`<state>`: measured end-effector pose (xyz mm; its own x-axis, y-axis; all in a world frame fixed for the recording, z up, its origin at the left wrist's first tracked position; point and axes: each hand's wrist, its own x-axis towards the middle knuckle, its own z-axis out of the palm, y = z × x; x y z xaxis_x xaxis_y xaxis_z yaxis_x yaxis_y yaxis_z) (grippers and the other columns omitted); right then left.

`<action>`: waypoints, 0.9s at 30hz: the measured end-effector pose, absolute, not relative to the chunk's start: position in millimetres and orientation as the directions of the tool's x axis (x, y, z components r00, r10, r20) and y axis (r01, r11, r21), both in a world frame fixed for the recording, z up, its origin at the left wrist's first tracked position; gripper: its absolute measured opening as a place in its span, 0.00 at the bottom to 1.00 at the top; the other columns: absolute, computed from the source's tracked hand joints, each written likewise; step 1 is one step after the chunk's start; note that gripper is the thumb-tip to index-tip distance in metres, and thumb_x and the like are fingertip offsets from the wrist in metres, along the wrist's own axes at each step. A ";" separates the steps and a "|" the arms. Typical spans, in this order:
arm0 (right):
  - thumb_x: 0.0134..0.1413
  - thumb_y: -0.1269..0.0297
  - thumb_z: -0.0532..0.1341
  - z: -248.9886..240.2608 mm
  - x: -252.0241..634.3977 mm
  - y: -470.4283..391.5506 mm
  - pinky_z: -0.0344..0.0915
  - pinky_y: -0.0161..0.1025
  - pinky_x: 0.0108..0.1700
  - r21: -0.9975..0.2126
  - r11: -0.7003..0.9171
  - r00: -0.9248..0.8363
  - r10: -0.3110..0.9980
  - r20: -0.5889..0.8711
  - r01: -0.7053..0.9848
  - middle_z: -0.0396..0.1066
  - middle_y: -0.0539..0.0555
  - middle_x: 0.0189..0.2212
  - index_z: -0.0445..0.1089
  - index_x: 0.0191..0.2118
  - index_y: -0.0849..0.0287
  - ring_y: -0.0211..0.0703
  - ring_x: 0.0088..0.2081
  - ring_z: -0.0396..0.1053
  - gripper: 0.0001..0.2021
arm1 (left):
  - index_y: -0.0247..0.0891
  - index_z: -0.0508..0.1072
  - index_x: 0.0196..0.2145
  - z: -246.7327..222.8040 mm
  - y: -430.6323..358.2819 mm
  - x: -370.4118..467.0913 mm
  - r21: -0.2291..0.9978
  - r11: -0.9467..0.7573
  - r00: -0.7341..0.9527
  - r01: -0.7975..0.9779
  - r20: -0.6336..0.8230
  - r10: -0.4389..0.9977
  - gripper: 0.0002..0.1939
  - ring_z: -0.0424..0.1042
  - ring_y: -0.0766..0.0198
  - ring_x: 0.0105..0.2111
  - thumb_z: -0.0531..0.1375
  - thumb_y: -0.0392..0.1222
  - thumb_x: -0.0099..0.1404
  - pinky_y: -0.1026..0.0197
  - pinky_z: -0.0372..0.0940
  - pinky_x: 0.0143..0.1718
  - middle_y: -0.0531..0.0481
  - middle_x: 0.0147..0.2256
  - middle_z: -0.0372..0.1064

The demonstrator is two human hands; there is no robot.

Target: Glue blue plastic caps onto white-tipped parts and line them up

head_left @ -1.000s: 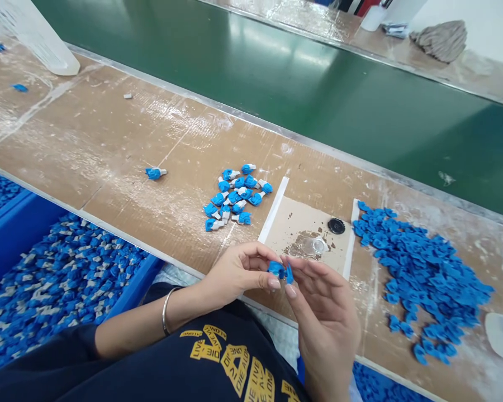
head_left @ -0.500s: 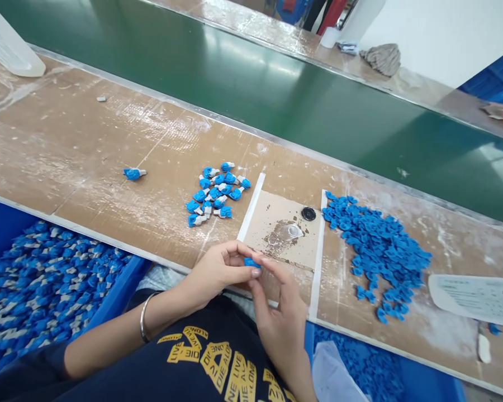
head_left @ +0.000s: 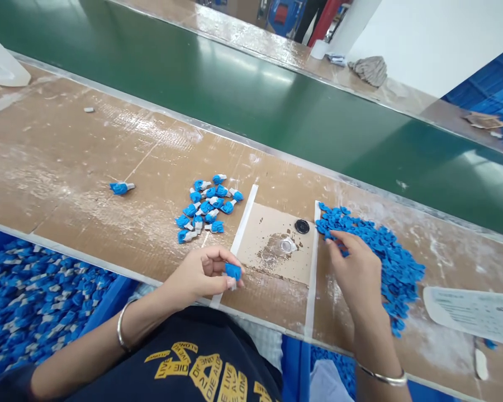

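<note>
My left hand [head_left: 212, 272] is closed in a pinch around a small blue moulded piece [head_left: 233, 271] with a pale grey end, just above the table's front edge. My right hand [head_left: 356, 268] has its thumb and forefinger tips nearly together at the left edge of a pile of loose blue pieces [head_left: 396, 262]. Whatever lies between those tips is too small to make out. Left of the cardboard patch is a group of blue pieces with grey ends [head_left: 209, 204]. One more such piece [head_left: 120, 188] lies alone farther left.
A cardboard sheet [head_left: 255, 223] between white tape strips holds a black round cap [head_left: 302, 226] and a small clear disc [head_left: 287, 245]. Blue bins [head_left: 109, 301] stand below the front edge. A green conveyor belt [head_left: 235, 84] runs behind. A translucent container [head_left: 469, 312] lies at right.
My right hand has left the left hand and moved right to the blue pile. My left hand keeps its piece, now turned more into view, and has shifted slightly left.
</note>
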<state>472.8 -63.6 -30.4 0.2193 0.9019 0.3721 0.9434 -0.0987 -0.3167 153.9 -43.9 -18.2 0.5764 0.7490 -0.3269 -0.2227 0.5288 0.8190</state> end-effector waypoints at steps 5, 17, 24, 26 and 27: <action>0.57 0.59 0.51 -40.8 477.1 -52.6 0.68 0.51 0.41 -0.301 -0.116 0.213 0.925 0.314 0.947 0.73 0.64 0.39 0.74 0.40 0.64 0.55 0.37 0.71 0.18 | 0.36 0.77 0.38 -21.1 -42.4 153.6 0.674 0.627 0.720 -0.391 -0.201 0.664 0.12 0.79 0.59 0.35 0.70 0.38 0.55 0.63 0.72 0.36 0.45 0.37 0.77; 0.57 0.60 0.48 -44.4 479.5 -50.4 0.70 0.51 0.38 -0.134 -0.088 0.124 0.947 0.296 0.987 0.70 0.67 0.37 0.74 0.44 0.72 0.56 0.35 0.70 0.24 | 0.37 0.80 0.34 -22.0 -43.2 162.1 0.616 0.625 0.725 -0.480 -0.122 0.677 0.08 0.79 0.58 0.33 0.71 0.34 0.54 0.60 0.73 0.35 0.45 0.36 0.77; 0.59 0.61 0.47 -49.1 482.2 -55.5 0.69 0.53 0.42 -0.095 -0.075 0.100 0.953 0.286 0.993 0.67 0.67 0.36 0.73 0.45 0.70 0.59 0.39 0.68 0.22 | 0.39 0.78 0.35 -11.1 -42.1 154.9 0.837 0.416 0.679 -0.357 -0.073 0.730 0.08 0.78 0.60 0.33 0.67 0.32 0.56 0.62 0.71 0.32 0.47 0.36 0.75; 0.60 0.61 0.47 -51.3 483.4 -57.5 0.69 0.53 0.40 -0.096 -0.076 0.101 0.952 0.289 0.992 0.67 0.67 0.36 0.72 0.44 0.69 0.60 0.39 0.67 0.22 | 0.38 0.77 0.36 -4.0 -38.9 142.3 0.992 0.001 0.560 -0.125 0.070 0.826 0.09 0.77 0.61 0.35 0.65 0.29 0.57 0.61 0.71 0.35 0.46 0.36 0.75; 0.61 0.60 0.47 -52.5 484.1 -58.2 0.68 0.54 0.40 -0.097 -0.072 0.098 0.951 0.294 0.993 0.67 0.68 0.36 0.72 0.44 0.69 0.60 0.39 0.67 0.21 | 0.37 0.77 0.37 -1.7 -36.6 133.6 0.968 -0.245 0.485 0.055 0.189 0.854 0.09 0.76 0.62 0.37 0.63 0.28 0.58 0.60 0.71 0.39 0.46 0.36 0.74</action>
<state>484.1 -58.2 -52.5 0.0976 0.9507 0.2944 0.9927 -0.0717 -0.0974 133.6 -36.6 -1.7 0.4846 0.8541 0.1890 0.0546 -0.2452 0.9679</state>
